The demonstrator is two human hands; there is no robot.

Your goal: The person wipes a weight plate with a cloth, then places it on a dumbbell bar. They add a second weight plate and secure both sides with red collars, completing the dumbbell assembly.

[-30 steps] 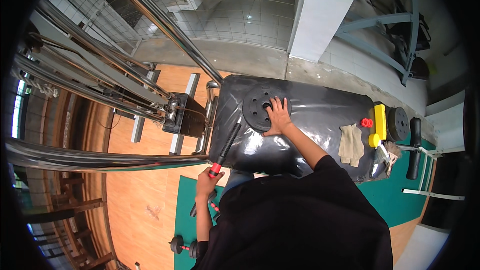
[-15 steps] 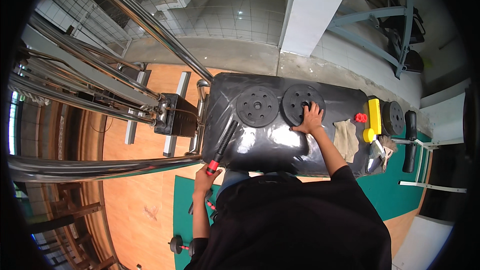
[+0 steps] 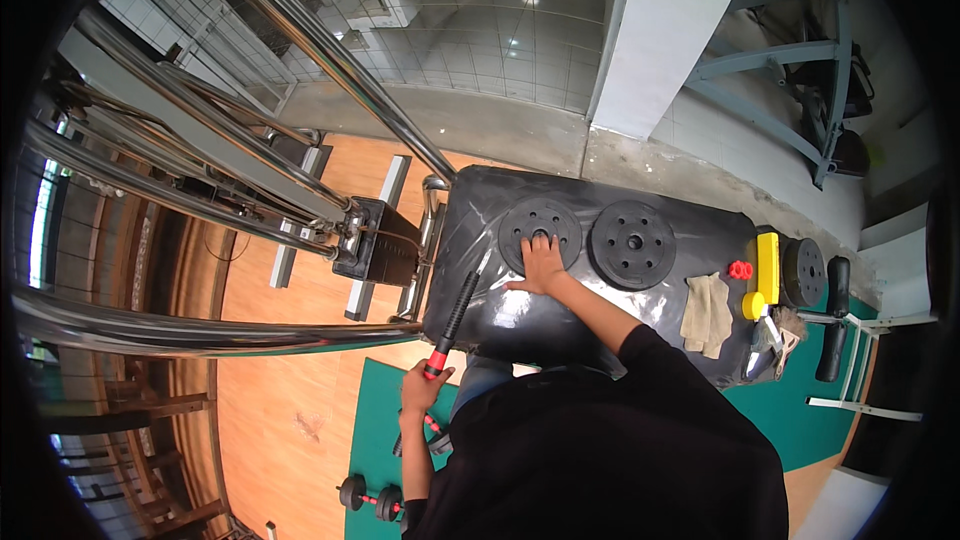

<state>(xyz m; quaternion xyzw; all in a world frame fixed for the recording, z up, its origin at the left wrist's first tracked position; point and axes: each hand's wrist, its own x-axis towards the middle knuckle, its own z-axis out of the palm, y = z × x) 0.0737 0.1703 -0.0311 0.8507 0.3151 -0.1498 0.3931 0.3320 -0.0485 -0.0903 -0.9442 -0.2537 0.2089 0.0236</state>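
Note:
My left hand (image 3: 424, 386) is closed round the red grip of a dumbbell bar (image 3: 455, 318). The bar's black threaded end points up and away over the near left part of a black padded bench (image 3: 540, 332). My right hand (image 3: 542, 267) lies on the left black weight plate (image 3: 520, 224), fingers stretched to its centre hole and thumb spread to the left. Flat on the bench just right of it is a second weight plate (image 3: 633, 265), apart from my hand.
Further right on the bench are a pair of beige gloves (image 3: 706, 314), red collar nuts (image 3: 740, 269), a yellow box (image 3: 767, 266) and a yellow round lid (image 3: 753, 305). Another plate (image 3: 803, 271) stands beyond. Chrome machine posts (image 3: 340, 65) rise at left; a dumbbell (image 3: 370, 498) lies on the green mat.
My right hand has left the right-hand plate and moved left onto the other plate. The left hand still holds the bar. The whole view has shifted slightly.

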